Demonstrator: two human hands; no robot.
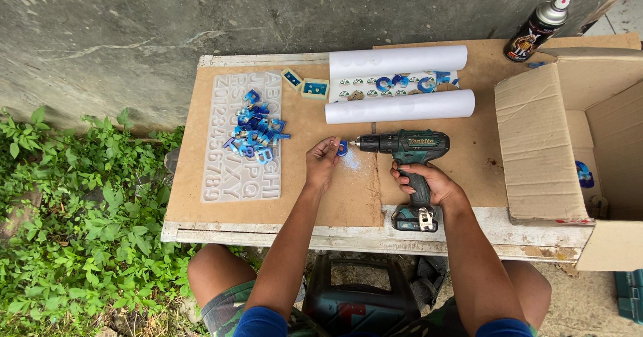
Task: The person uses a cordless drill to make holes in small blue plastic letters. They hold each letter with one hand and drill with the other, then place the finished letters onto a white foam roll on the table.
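My right hand (pixel 429 183) grips the handle of a teal and black cordless drill (pixel 410 151) that lies sideways over the brown board (pixel 335 196), its bit pointing left. The bit tip meets a small blue resin letter piece (pixel 342 149) pinched in the fingers of my left hand (pixel 322 161). Pale dust lies on the board just under the piece. To the left, a translucent white letter mould (pixel 231 176) carries a heap of several blue letters (pixel 256 130).
A partly unrolled white sheet (pixel 399 106) with blue letters and round stickers lies at the back, next to two small square moulds (pixel 315 89). A spray can (pixel 538 27) stands at the back right. An open cardboard box (pixel 542 143) fills the right side. Green weeds (pixel 74 210) grow on the left.
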